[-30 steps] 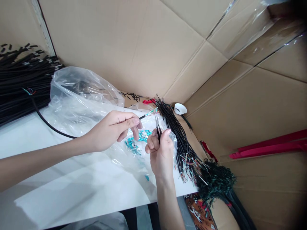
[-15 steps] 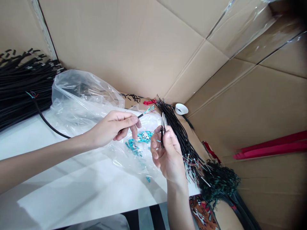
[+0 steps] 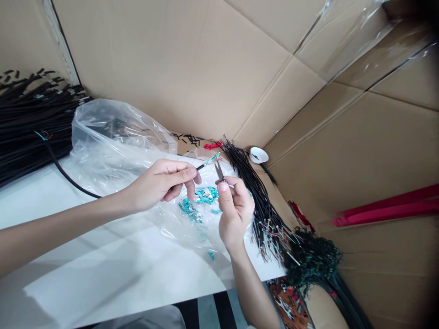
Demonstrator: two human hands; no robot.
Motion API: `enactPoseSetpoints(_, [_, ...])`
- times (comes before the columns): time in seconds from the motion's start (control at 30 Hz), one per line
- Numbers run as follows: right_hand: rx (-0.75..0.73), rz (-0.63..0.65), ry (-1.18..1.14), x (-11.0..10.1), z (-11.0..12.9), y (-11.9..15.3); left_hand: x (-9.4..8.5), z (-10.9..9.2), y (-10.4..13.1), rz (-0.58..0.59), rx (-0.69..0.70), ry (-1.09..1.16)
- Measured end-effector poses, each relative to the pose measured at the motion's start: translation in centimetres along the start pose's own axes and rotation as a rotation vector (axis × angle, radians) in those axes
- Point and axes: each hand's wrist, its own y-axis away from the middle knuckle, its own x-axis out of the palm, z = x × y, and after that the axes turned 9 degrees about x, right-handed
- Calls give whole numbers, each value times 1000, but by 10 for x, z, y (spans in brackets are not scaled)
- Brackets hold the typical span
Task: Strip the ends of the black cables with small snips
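Between thumb and fingers, my left hand [image 3: 171,180] pinches a black cable [image 3: 200,167] close to its stripped end. Thin coloured wires [image 3: 213,158] fan out from that end to the right. My right hand [image 3: 235,205] is closed around a pair of small scissors [image 3: 219,171], blades pointing up beside the wire tips. Whether the blades touch the wires I cannot tell. Below both hands, blue-green foil scraps [image 3: 206,195] lie on clear plastic. The cable's other end, also stripped, shows at the left by the black bundle.
A large bundle of black cables [image 3: 30,123] fills the left side. Clear plastic bag [image 3: 120,132] spreads over the white table [image 3: 130,265]. On the right lie more black cables [image 3: 254,183], a white round dish [image 3: 259,155] and a dark green tangle [image 3: 312,258]. Cardboard walls [image 3: 192,59] enclose the back.
My right hand has turned and shifted the scissors left, bringing the blades up to the wires. My left hand has stayed nearly still with the cable.
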Motion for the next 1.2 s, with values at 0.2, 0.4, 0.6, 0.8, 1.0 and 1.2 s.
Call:
enactPoseSetpoints(0.2, [28,53,-85,4,-3,-1,0,-2,0,5,5,-9])
enactPoseSetpoints(0.4, [76,71,-110,6,-3,-1,-1,0,0,-5,21,-32])
enactPoseSetpoints(0.6, [84,21,-124,7,-3,1,0,2,0,-17,43,-73])
enactPoseSetpoints(0.8, [64,-20,-74,7,-3,4,3,4,6,-125,129,-253])
enactPoseSetpoints(1.0, [59,-35,-77,7,-3,8,7,0,13,-185,241,-430])
enactPoseSetpoints(1.2, [56,-52,-130,6,-3,9,8,-2,13,-191,319,-470])
